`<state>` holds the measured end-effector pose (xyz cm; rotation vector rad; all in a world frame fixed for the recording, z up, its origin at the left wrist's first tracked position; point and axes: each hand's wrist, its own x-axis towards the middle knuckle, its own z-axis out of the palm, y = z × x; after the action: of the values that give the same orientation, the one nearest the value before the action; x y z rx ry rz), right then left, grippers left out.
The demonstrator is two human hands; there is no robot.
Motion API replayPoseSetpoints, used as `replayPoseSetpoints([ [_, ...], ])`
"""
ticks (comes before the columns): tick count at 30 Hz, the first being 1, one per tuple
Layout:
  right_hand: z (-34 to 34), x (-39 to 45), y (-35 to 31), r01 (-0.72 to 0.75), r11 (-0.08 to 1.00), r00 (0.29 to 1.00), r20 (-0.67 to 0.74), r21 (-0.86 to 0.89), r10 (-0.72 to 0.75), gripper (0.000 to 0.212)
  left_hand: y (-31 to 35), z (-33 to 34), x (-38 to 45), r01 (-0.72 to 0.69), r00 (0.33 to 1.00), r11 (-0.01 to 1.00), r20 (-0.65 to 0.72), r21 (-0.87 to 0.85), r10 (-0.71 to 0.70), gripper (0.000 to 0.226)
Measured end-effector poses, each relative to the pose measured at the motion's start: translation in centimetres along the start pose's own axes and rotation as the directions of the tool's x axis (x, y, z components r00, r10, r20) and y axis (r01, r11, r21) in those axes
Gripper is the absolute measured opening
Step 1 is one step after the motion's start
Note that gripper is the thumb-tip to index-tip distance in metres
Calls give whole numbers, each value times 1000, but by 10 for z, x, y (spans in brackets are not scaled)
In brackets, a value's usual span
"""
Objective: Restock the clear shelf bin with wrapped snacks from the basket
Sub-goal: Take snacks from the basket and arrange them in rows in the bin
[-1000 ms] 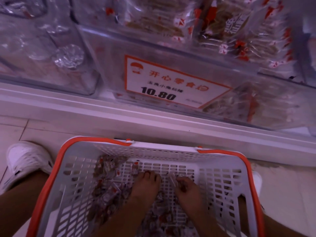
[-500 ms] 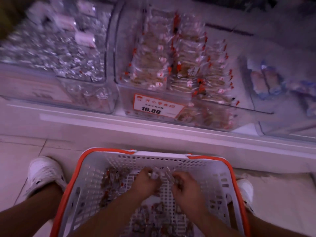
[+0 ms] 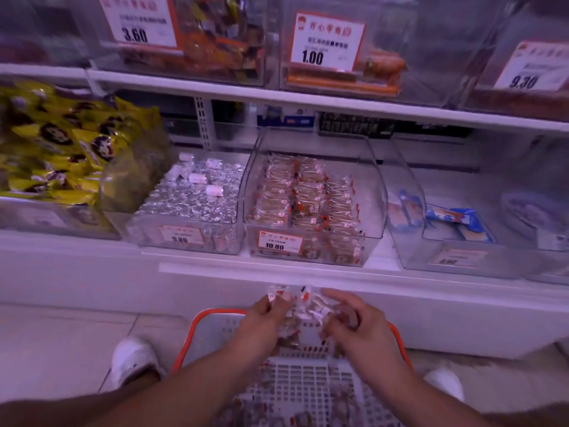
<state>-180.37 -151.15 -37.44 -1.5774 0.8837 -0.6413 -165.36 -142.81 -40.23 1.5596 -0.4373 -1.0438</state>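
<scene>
A bunch of clear-wrapped snacks (image 3: 304, 306) with red marks is held between my left hand (image 3: 264, 315) and my right hand (image 3: 354, 322), above the far rim of the white basket (image 3: 308, 383) with orange trim. Both hands curl round the bunch from either side. More wrapped snacks lie on the basket's floor. The clear shelf bin (image 3: 374, 192) with the 10.80 tag sits on the lowest shelf straight ahead, above and beyond my hands. It holds rows of the same brown snacks on its left and middle, with bare room at its right.
A bin of silver-wrapped sweets (image 3: 191, 204) stands left of the target bin, yellow bags (image 3: 61, 149) farther left, and a bin with blue packs (image 3: 452, 223) to the right. An upper shelf (image 3: 308, 100) carries more bins. My white shoes flank the basket on the tiled floor.
Both hands closed round a bunch of snacks on the basket floor and lifted it up to the basket's far rim. My view rose from the basket to the shelves.
</scene>
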Motion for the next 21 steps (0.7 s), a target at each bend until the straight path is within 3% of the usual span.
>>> replayPoseSetpoints([
  [2,-4,5,-15,-177,944,980,-35,280,194,32,3,-7,-8,-55,998,998,-20,-19,54,43],
  [4,-4,9,-22,-302,884,951,43,356,307,27,5,-6,-13,-64,997,998,-42,-10,64,44],
  [7,-3,13,-23,-367,916,924,177,164,339,25,9,-1,-11,29,1000,999,-1,36,-29,51],
  [10,-3,23,-22,-282,959,956,86,-5,281,18,21,6,-2,92,993,995,81,-47,-88,66],
  [13,5,30,-23,-147,979,989,5,-140,149,11,20,11,10,-35,999,999,26,-24,36,38],
  [15,12,31,-23,-109,978,987,94,-177,127,9,21,14,16,-51,998,998,-48,-45,48,22],
  [17,12,34,-27,-223,974,950,216,-41,227,18,25,13,21,-55,994,998,-99,-14,53,15],
  [19,2,43,-33,-409,885,900,259,220,351,23,33,10,27,-44,993,999,-113,12,45,14],
  [21,-16,52,-36,-462,825,879,289,325,378,29,38,6,32,-21,996,1000,-85,16,23,14],
])
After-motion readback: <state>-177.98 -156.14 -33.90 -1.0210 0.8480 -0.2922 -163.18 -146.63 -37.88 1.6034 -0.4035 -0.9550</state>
